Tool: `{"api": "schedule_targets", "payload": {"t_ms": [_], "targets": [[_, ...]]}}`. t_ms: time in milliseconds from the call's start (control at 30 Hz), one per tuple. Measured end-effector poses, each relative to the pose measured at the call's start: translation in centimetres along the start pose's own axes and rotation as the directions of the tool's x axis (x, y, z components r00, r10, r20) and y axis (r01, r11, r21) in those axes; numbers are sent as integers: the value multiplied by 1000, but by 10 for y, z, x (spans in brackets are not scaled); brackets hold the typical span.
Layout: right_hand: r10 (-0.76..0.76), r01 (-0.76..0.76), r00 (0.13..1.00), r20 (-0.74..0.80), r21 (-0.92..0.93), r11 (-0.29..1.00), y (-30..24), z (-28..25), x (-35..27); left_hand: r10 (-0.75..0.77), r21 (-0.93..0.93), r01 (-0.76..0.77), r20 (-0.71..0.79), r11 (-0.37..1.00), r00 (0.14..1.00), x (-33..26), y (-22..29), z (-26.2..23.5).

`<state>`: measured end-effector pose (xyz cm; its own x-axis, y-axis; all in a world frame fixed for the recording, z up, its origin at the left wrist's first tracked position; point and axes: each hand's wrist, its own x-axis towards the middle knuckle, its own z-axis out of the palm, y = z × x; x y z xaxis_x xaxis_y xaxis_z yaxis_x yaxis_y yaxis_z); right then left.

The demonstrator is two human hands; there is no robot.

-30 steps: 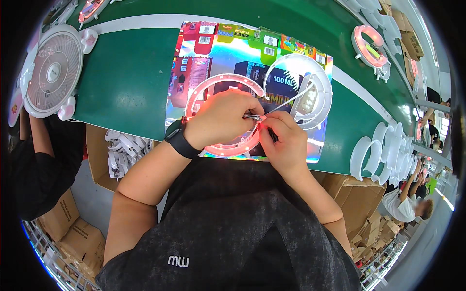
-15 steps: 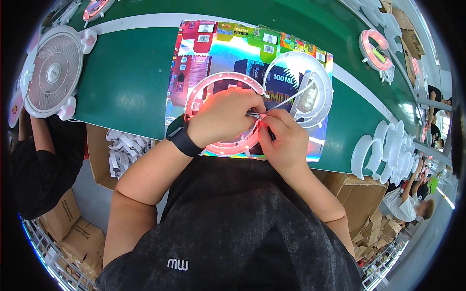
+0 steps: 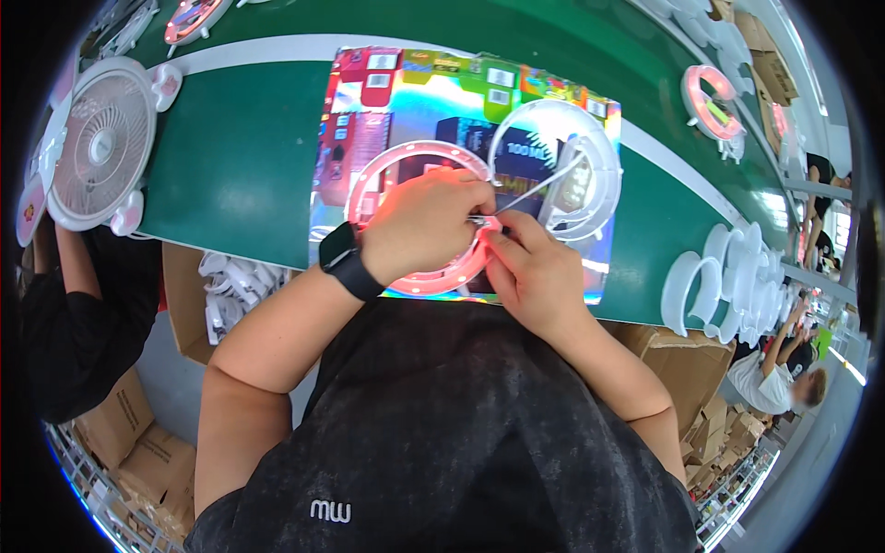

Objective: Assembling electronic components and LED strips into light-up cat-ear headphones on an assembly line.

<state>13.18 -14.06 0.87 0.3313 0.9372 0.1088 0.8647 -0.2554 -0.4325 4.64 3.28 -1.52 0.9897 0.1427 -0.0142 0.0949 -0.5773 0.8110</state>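
Observation:
A ring-shaped part glowing pink (image 3: 369,177), probably a light ring, lies on the printed sheet in front of me. Over its right side, my left hand (image 3: 426,219) is closed, fingers curled around a small silvery piece that I cannot make out. My right hand (image 3: 539,275) meets it there, thumb and fingertips pinched on the glowing ring's edge. Fingers partly hide the spot between both hands. Right of them lies a white round housing (image 3: 608,175) with a rectangular part inside. A thin white cable (image 3: 539,192) runs from the housing to my fingertips.
The shiny printed cardboard sheet (image 3: 415,101) covers part of the green table (image 3: 230,157). A white fan (image 3: 101,143) stands left, beside another person's arm (image 3: 78,263). White curved parts (image 3: 691,286) stand at right. Below the edge are boxes (image 3: 189,309), one with white parts.
Both hands stay at the ring's right side; the right fingers have shifted slightly and closed nearer the glowing edge. The whole view has moved a little.

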Motion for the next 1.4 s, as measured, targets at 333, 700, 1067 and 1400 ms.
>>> {"api": "schedule_targets", "payload": {"t_ms": [333,700,1067,1400], "targets": [[511,-783,602,-614,-328,528,148,-89,-130,-87,-34,85,-61,996,994,-1,3,1],[281,-198,918,-281,289,937,18,-89,-75,-193,-398,60,-301,916,934,6,8,16],[-183,233,959,-218,233,944,-37,-60,13,67,-457,-223,-333,861,941,-61,51,-52],[-499,502,811,306,76,861,-52,-125,63,571,337,-474,-308,813,761,-76,40,-93]]}}
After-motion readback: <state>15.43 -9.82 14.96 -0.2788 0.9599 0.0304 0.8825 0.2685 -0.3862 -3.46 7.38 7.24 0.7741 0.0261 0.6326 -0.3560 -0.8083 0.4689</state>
